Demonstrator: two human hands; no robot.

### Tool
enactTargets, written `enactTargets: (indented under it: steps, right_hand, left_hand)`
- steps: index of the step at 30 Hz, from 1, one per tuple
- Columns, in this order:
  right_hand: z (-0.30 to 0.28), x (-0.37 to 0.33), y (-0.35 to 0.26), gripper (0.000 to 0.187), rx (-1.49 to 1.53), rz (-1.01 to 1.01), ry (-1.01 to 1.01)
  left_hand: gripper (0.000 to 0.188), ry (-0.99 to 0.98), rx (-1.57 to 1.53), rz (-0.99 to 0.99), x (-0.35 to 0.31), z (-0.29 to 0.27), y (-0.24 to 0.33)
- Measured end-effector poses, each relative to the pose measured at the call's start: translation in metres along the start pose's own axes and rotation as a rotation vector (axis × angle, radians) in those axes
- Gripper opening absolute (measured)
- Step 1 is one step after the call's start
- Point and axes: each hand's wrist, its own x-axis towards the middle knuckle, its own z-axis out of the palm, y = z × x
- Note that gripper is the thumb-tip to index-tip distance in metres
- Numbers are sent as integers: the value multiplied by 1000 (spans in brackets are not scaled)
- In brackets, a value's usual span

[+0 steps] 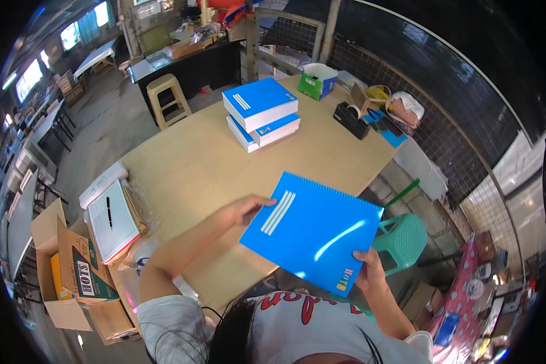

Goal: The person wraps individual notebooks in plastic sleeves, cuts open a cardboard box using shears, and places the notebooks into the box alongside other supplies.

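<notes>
A blue spiral notebook (321, 233) with white lines on its cover is held over the table's near edge, its coil along the far side. My left hand (252, 209) grips its left edge, fingers mostly behind it. At the lower right corner, my right hand (369, 272) pinches the notebook with the thumb on the cover. Beyond it on the wooden table (188, 164) stands a stack of blue notebooks (261, 100) with white page edges, the upper block set askew over the lower ones.
Left on the table lies an open notepad (112, 218) with a black pen (109, 212). An open cardboard box (79, 273) stands beside the table. Far right are a black tape dispenser (350, 120) and a green-blue carton (317, 82). A green stool (400, 242) is at the right.
</notes>
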Motion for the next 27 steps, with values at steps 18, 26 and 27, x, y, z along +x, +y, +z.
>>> enactTargets:
  steps: [18,26,27]
  right_hand:
    - [182,460,-87,54,161,-117,-309]
    - [190,528,-37,51,204,17,-197]
    - [190,531,-33,49,215,28,-198]
  left_hand:
    - [46,489,900,222,51,-79,557]
    - [35,433,1020,109,106,-165,602]
    - [35,436,1025,81,116,-176,602]
